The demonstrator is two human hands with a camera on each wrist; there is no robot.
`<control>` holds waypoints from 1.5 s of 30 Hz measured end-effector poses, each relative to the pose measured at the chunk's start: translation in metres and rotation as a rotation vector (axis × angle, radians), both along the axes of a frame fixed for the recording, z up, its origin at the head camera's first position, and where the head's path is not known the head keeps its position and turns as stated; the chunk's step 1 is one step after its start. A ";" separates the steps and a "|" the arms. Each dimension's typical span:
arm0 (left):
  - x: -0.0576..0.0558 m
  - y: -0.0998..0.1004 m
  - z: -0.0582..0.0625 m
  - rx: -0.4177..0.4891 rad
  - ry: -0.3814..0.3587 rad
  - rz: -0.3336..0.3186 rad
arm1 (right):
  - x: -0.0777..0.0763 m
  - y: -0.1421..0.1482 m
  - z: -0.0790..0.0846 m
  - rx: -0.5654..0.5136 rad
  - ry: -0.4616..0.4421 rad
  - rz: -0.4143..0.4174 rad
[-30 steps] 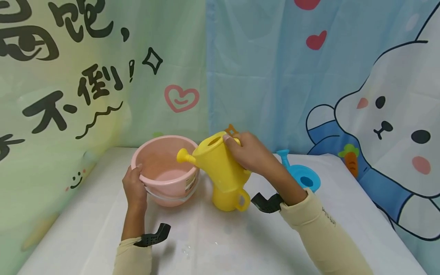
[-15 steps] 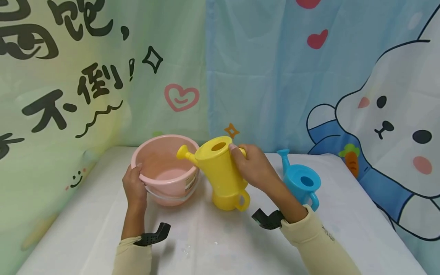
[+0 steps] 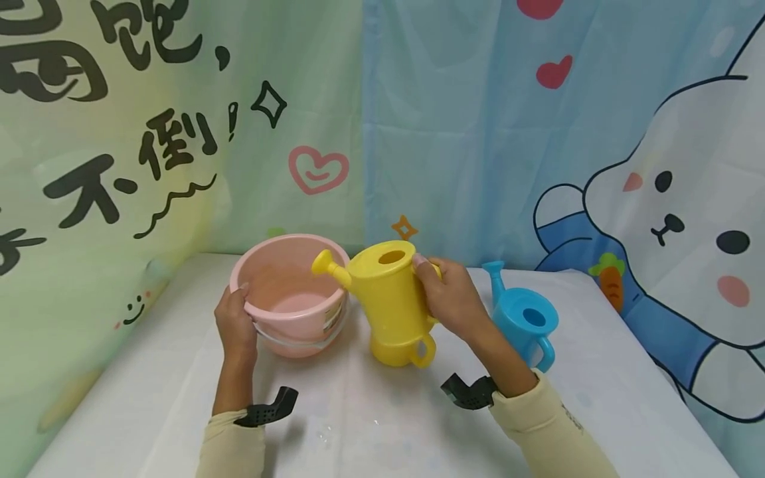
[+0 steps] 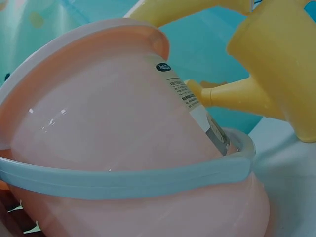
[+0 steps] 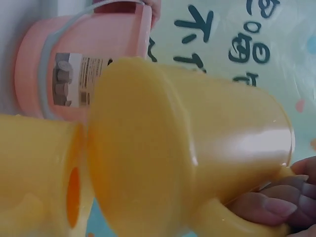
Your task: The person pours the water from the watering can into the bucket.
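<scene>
Gripping the handle of the upper yellow watering can [image 3: 388, 292] with the right hand [image 3: 451, 299], with fingers curled round it and thumb up beside the top rim. Holding the left edge of the pink bucket [image 3: 287, 330] with the left hand [image 3: 236, 325], with thumb over the rim. Judging by the lie of things, at the step of stacking one can on the other: poised directly above the lower yellow watering can [image 3: 387, 352] on the bench [image 3: 358, 451], with base close to the round opening in the right wrist view. Impossible to tell whether touching or barely apart. With spout turned toward the bucket, overlapping its mouth in the head view; no stream to be seen. Not touching the blue watering can [image 3: 515, 318], just beyond the right forearm. Next, probably a matter of centring base over opening, bringing the can straight down and checking for a wobble before loosening the right-hand grip. Worth steadying the bucket with the left hand and watching the spout for a catch on the rim, likely enough to tip the stack if knocked.
</scene>
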State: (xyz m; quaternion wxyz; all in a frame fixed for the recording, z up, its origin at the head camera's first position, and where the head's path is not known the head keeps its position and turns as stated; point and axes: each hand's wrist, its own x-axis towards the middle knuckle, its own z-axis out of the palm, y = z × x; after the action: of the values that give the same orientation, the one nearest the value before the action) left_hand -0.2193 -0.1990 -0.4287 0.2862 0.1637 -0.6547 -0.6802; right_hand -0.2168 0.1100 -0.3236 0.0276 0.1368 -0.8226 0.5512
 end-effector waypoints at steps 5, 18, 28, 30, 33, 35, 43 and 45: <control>-0.001 0.002 0.000 0.001 0.004 -0.017 | -0.002 0.016 -0.010 -0.276 0.037 -0.020; 0.000 0.001 0.003 -0.001 0.009 -0.030 | -0.005 0.040 -0.019 -0.546 0.063 -0.223; 0.001 -0.001 0.001 -0.014 -0.014 -0.032 | -0.020 0.060 -0.046 -0.785 0.156 -0.397; 0.001 -0.002 0.000 -0.019 -0.020 -0.032 | -0.023 0.063 -0.052 -0.761 0.157 -0.431; 0.002 -0.002 0.000 -0.020 -0.022 -0.028 | -0.027 0.066 -0.063 -0.716 0.140 -0.468; 0.002 -0.002 -0.001 -0.020 -0.017 -0.027 | -0.028 0.067 -0.069 -0.688 0.119 -0.496; 0.001 -0.002 -0.001 -0.023 -0.007 -0.039 | -0.031 0.069 -0.088 -0.558 0.069 -0.542; 0.001 -0.002 -0.001 -0.025 -0.006 -0.038 | -0.029 0.068 -0.091 -0.530 0.049 -0.542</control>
State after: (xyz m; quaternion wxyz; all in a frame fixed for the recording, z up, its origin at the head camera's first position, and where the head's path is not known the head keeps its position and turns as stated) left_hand -0.2184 -0.2013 -0.4299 0.2732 0.1498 -0.6668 -0.6769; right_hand -0.2461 0.1775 -0.4141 0.2264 -0.0845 -0.6570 0.7141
